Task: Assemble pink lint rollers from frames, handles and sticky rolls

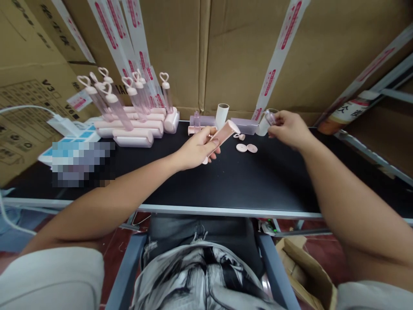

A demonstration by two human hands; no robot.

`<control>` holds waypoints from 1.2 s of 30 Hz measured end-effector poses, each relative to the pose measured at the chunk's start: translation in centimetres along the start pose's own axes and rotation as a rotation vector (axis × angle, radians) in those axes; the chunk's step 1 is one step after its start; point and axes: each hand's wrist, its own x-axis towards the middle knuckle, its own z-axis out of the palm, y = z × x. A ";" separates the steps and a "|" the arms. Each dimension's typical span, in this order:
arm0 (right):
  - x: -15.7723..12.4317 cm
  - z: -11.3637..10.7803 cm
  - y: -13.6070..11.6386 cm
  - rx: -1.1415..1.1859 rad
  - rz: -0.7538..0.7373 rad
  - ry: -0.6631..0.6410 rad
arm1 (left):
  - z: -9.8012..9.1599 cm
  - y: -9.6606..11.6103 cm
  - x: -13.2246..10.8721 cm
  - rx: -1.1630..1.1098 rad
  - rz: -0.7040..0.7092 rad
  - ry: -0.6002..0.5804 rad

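My left hand (197, 148) is wrapped around a pink trough-shaped plastic housing (226, 131), held tilted over the black tabletop. Farther right, my right hand (288, 128) pinches a small clear plastic piece (270, 117), its exact kind partly hidden by the fingers. Right beside it stands a translucent cylinder (263, 127). Between my hands lie a white disc (241, 147), a pink disc (252, 148) and a pink cap with a heart-shaped loop (240, 136). A white tube (222, 115) stands upright behind the held housing.
Several pink assembled pieces (134, 140) with heart-topped clear tubes are grouped at the left, near a white-and-blue power strip (69, 144). Translucent lilac parts (244, 126) lie along the cardboard wall (238, 56). A labelled bottle (348, 111) leans at the far right.
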 end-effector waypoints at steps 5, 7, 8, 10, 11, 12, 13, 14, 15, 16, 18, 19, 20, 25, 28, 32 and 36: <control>-0.2 3.8 -2.4 -0.236 -0.057 -0.090 | 0.3 0.6 0.1 0.005 -0.017 0.077; -0.2 5.2 -3.1 -0.284 -0.057 -0.152 | 0.4 0.6 0.3 0.011 -0.021 0.086; -0.2 5.7 -3.3 -0.303 -0.049 -0.182 | 0.4 0.6 0.3 0.017 -0.028 0.096; -0.2 6.5 -3.4 -0.333 -0.035 -0.215 | 0.6 0.6 0.5 0.038 -0.051 0.123; -0.3 6.8 -3.5 -0.341 -0.032 -0.220 | 0.7 0.6 0.5 0.052 -0.065 0.135; -0.3 6.9 -3.5 -0.340 -0.032 -0.223 | 0.8 0.7 0.6 0.065 -0.081 0.143; -0.3 6.9 -3.5 -0.329 -0.030 -0.218 | 0.8 0.7 0.6 0.077 -0.095 0.150; -0.3 6.7 -3.5 -0.309 -0.029 -0.211 | 0.8 0.8 0.7 0.086 -0.107 0.155; -0.2 6.3 -3.5 -0.284 -0.028 -0.193 | 0.8 0.9 0.7 0.096 -0.119 0.159; -0.1 5.8 -3.5 -0.254 -0.031 -0.159 | 0.8 0.9 0.8 0.109 -0.132 0.158; 0.1 4.3 -3.5 -0.193 -0.033 -0.056 | 0.7 1.0 1.0 0.178 -0.154 0.130; 0.2 3.4 -3.5 -0.160 -0.025 0.006 | 0.7 1.0 1.2 0.261 -0.143 0.102; 0.2 2.4 -3.5 -0.119 -0.007 0.063 | 0.7 1.1 1.5 0.386 -0.109 0.071; 0.0 -1.3 -3.0 0.225 0.094 0.236 | 3.3 1.4 5.1 1.105 0.146 -0.020; 0.2 -1.4 -2.5 0.325 0.074 0.250 | 5.7 1.7 8.8 1.202 0.200 -0.024; 0.7 -0.8 -1.5 0.360 0.059 0.225 | 7.5 1.4 13.3 1.370 0.237 -0.017; 0.5 -0.7 -1.4 0.393 0.113 0.161 | 7.8 0.0 15.7 1.450 0.251 -0.028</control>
